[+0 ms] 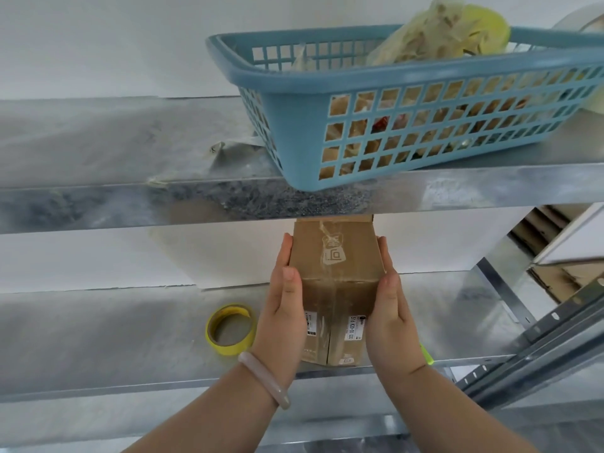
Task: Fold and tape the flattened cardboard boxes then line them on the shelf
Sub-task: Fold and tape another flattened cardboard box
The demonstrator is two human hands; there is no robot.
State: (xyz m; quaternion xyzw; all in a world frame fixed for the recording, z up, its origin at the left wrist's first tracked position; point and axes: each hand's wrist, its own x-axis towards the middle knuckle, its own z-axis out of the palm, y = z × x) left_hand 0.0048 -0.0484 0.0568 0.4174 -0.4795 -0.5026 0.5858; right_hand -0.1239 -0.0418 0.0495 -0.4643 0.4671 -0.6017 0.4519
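Observation:
A folded, taped brown cardboard box [336, 282] stands on the metal shelf [114, 325] near its front edge. Clear tape runs over its top and down its front, and white labels sit low on the front. My left hand [282, 308] lies flat against the box's left side, fingers straight, a pale bangle on the wrist. My right hand [390, 308] lies flat against the right side, so the box sits between both palms. A roll of yellow tape [230, 330] lies flat on the shelf just left of my left hand.
On the upper shelf [98, 197], a blue plastic basket [408, 103] with bags and packets overhangs the front edge above the box. A slotted metal upright [539, 341] runs down the right. Flattened cardboard [555, 276] shows behind it. A green object [426, 354] peeks past my right wrist.

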